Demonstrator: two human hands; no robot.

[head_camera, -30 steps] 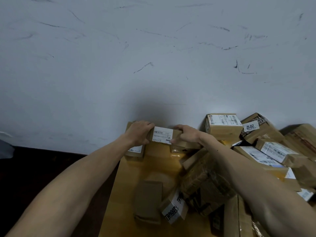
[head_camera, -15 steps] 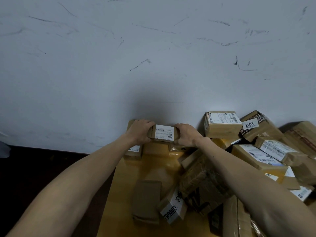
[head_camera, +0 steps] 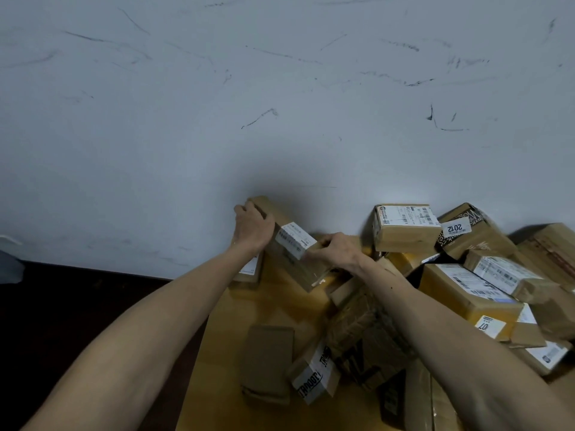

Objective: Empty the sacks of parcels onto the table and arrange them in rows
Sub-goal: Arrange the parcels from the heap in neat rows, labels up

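Parcel [head_camera: 292, 244] newly aslant, left hand [head_camera: 252, 227] higher

A white tag [head_camera: 456, 228] at 3 o'clock in view reads "2012", upside down. It lies on a dark box [head_camera: 480, 244] whose large pale lettering is cut off and unreadable. At 4 o'clock, a sticker [head_camera: 490, 326] on a yellow box [head_camera: 457, 301] shows "07", tilted. Near 6 o'clock, white tape [head_camera: 314, 373] round a small box [head_camera: 297, 367] bears bold black capitals, roughly "TBOOOT", though that reading is uncertain. Barcode labels stand on the held box [head_camera: 291, 256], on the tan box [head_camera: 401, 239] at 9 o'clock of the tag, and on others at 4 o'clock. Their print is too small to read.
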